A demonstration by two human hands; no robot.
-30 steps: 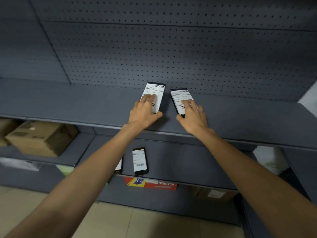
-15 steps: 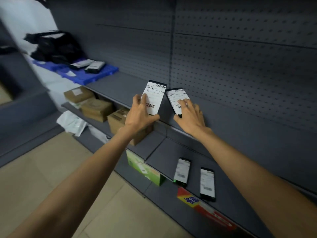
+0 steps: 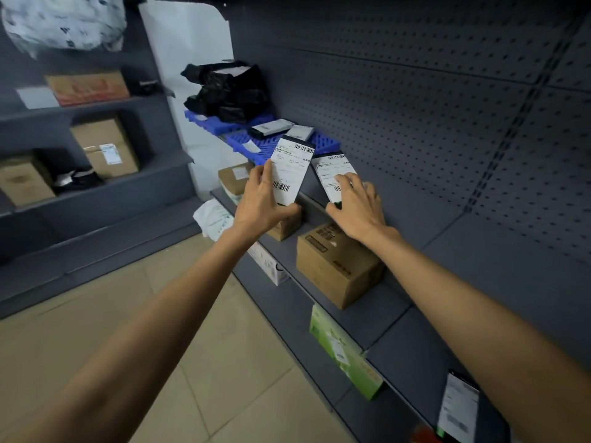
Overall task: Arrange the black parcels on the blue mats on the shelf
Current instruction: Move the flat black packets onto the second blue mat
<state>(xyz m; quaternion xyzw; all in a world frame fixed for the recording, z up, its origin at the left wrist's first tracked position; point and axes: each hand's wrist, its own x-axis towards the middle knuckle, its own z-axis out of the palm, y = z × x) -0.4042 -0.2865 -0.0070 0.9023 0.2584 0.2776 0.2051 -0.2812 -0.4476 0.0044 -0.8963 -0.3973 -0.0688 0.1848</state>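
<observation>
Head view. The left hand [image 3: 260,199] clasps a flat black parcel with a white barcode label [image 3: 291,172], thumb under its lower edge and fingers along its left side; the right hand [image 3: 359,204] lies with spread fingers over a second labelled black parcel [image 3: 332,174]. Both parcels are near the blue perforated plastic mats [image 3: 252,143], short of them. Two parcels [image 3: 281,127] already lie on the mats beside crumpled black bags [image 3: 227,91]. At least one further parcel [image 3: 457,407] waits on a lower grey shelf [image 3: 399,353], well apart from the mats.
</observation>
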